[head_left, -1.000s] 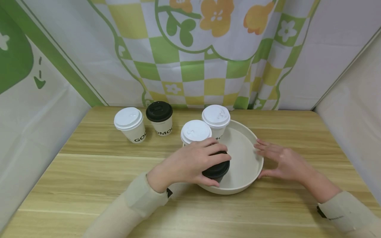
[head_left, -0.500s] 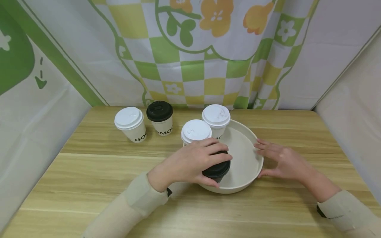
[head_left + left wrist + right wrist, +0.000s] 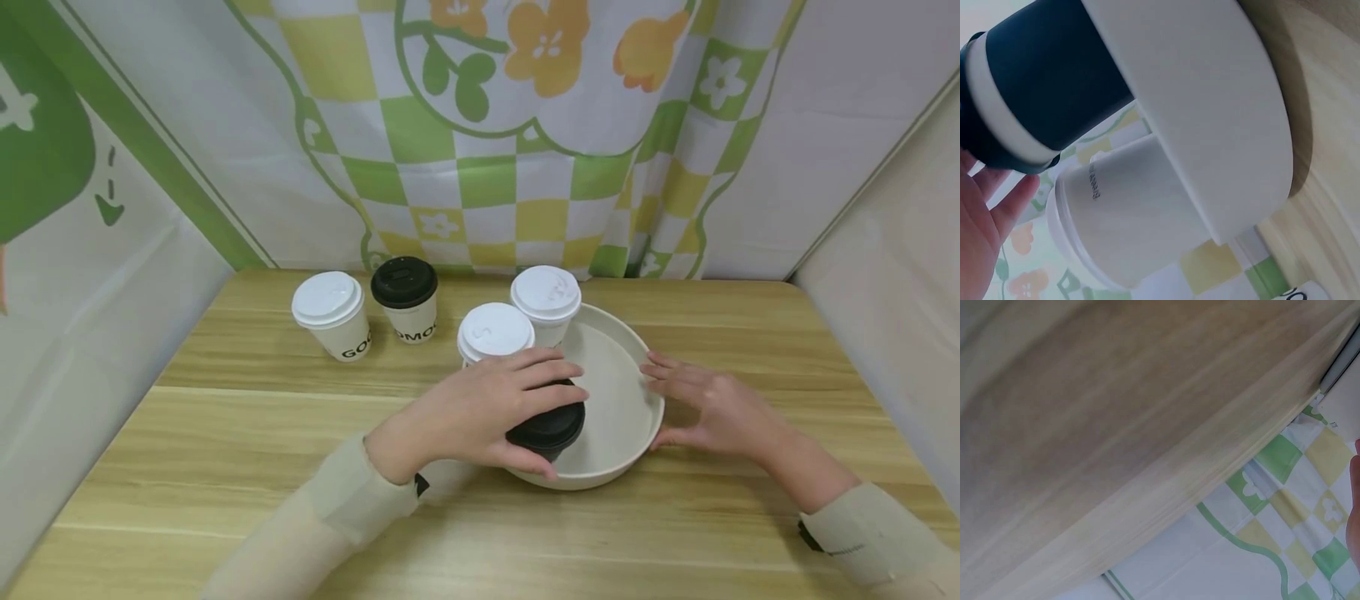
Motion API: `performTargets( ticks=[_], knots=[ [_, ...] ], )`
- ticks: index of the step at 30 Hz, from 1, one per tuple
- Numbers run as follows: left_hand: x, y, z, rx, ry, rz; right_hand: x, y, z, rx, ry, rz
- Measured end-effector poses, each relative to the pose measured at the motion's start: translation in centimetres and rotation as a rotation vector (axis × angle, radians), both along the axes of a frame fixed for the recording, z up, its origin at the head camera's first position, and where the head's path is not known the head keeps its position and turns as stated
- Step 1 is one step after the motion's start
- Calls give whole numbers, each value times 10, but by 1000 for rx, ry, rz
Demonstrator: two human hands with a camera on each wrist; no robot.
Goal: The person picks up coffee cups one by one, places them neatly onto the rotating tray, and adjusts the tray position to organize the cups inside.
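My left hand (image 3: 487, 408) holds a dark paper cup by its black lid (image 3: 551, 421) from above, fingers over the lid and thumb along its near side. In the left wrist view the cup's dark body (image 3: 1060, 69) shows a white band under the lid, with the left fingers (image 3: 1016, 200) at that lid. The cup is at the left part of a round cream tray (image 3: 611, 392). Two white-lidded cups, one nearer (image 3: 495, 332) and one farther (image 3: 546, 293), stand beyond it in the tray. My right hand (image 3: 712, 408) touches the tray's right rim with fingertips and thumb.
To the left, a white-lidded cup (image 3: 330, 312) and a black-lidded white cup (image 3: 407, 296) stand on the wooden table (image 3: 247, 467). A checked, flowered curtain (image 3: 487, 179) hangs behind the table's back edge. White fabric walls (image 3: 892, 200) flank both sides.
My left hand and the black-lidded cup have shifted slightly to the right, and more of the lid shows. The right hand and the tray stay in place.
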State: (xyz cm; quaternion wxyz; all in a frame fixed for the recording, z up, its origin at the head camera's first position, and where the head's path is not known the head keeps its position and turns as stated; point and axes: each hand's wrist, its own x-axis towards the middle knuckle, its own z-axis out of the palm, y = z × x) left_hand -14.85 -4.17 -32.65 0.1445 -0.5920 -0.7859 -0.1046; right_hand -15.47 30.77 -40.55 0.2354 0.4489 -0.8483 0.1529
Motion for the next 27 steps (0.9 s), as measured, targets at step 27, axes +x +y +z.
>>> performTargets(
  ticks=[27],
  knots=[
    [-26,-78,23,-46,37,433,0,0,1,-1,-12,5]
  ],
)
